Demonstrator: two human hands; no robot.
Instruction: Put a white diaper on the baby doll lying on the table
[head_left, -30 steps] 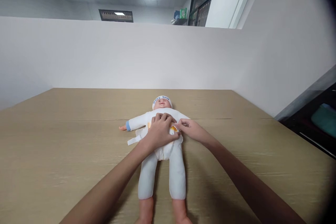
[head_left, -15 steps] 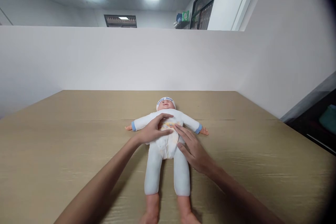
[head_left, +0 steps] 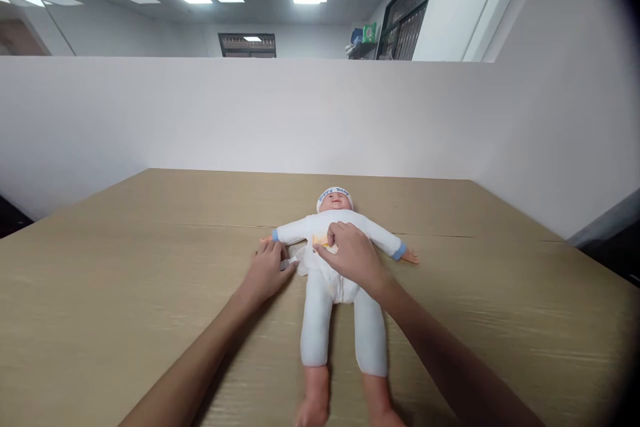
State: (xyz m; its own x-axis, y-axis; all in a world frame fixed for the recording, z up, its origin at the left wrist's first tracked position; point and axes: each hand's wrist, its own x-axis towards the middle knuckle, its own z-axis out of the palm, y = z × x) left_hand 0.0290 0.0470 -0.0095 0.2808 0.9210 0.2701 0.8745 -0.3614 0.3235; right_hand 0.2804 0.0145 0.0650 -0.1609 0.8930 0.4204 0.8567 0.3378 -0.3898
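A baby doll (head_left: 345, 220) in white clothes with blue cuffs and a printed headband lies on its back, its feet toward me. Around its hips is a white diaper (head_left: 343, 289) with a yellow-orange printed front band. Beside the doll's waist on the left, my left hand (head_left: 267, 268) is closed on the side wing of the diaper, which stretches out from under the doll. My right hand (head_left: 354, 255) rests over the diaper's front, thumb and curled fingers closed at the printed band. It hides much of the doll's belly.
The doll lies on a wide tan table (head_left: 150, 267) with a seam running across it. A white partition (head_left: 280, 113) rises behind the table's far edge. Past it, a green package (head_left: 369, 33) sits on a shelf near a barred window.
My left hand has moved off the diaper's front to the left and closed on its side wing. My right hand has curled over the front band. The view has shifted left.
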